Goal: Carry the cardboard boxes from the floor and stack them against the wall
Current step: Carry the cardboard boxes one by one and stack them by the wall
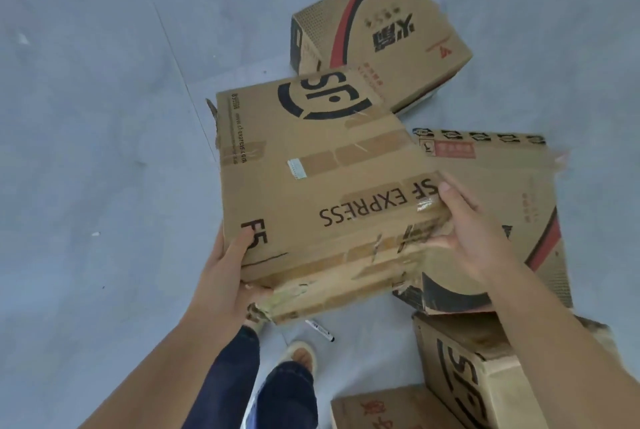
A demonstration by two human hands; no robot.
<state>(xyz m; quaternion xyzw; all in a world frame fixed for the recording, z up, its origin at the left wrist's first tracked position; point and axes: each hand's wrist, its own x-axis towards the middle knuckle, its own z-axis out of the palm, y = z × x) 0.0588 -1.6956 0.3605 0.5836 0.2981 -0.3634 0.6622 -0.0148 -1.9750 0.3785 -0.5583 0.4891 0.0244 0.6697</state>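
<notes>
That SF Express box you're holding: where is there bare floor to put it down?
The grey floor left of the SF Express box is bare. Right is crowded: the red-striped box, flattened box and near SF box. A marker lies by the feet.

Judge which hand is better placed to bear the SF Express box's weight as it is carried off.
Left, probably. The left hand grips the SF Express box at its near bottom corner, fingers apparently tucked underneath. The right hand holds the side edge, thumb on top, seemingly steadying more than lifting.

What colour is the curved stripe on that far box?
Red, edged by a black band, on the far box; seen in the head view.
</notes>
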